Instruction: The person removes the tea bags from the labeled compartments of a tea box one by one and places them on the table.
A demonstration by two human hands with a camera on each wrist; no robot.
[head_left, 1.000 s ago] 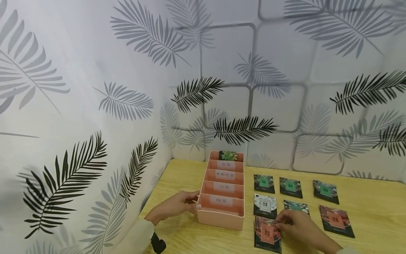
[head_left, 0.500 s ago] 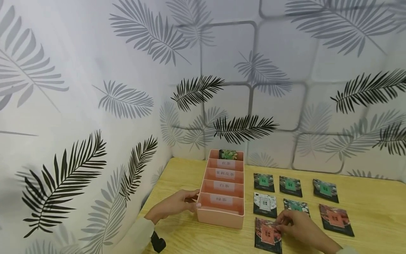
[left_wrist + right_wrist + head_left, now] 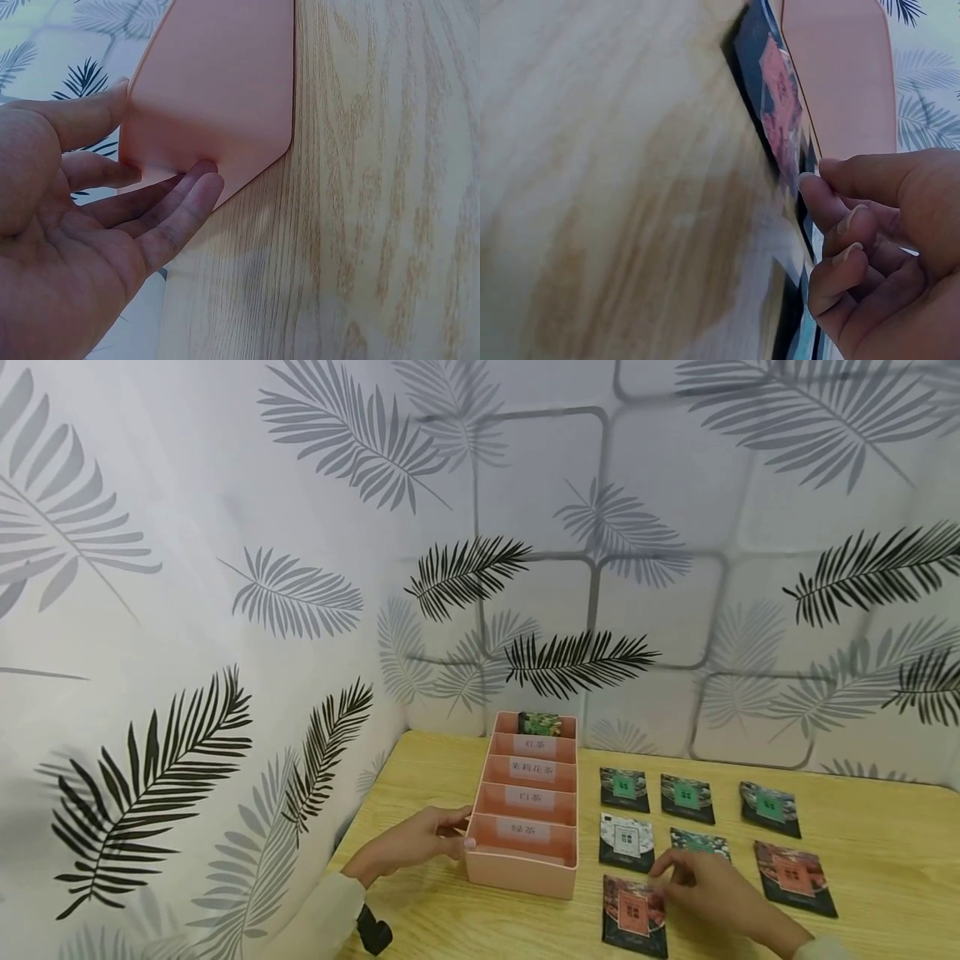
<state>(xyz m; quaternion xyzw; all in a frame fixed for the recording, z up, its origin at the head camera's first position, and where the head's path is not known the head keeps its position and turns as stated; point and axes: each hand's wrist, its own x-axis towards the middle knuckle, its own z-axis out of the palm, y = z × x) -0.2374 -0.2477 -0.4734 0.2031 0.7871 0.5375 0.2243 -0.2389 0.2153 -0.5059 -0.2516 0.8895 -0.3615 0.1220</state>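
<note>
My left hand (image 3: 420,842) is at the near left corner of a pink divided box (image 3: 521,874), its relaxed fingertips against the side wall. In the left wrist view, fingers (image 3: 187,202) lie along the wall (image 3: 217,82). Just right of the box, a red-labelled tea packet (image 3: 633,914) lies flat on the table. My right hand (image 3: 708,893) hovers by its upper right edge, fingers loosely bent with nothing between them. A green-labelled packet (image 3: 700,842) is partly hidden behind that hand. In the right wrist view, fingertips sit close to the red packet (image 3: 780,105).
Other tea packets lie in rows: a white one (image 3: 626,842), three green-labelled ones along the back, such as the middle one (image 3: 687,798), and a red one (image 3: 795,878) at right. A green packet (image 3: 540,724) stands in the box's rear compartment. Patterned walls (image 3: 652,527) border the table.
My right fingertips have come off the red packet's edge and shifted slightly up. The packet stays almost in place. The left hand keeps its position at the box.
</note>
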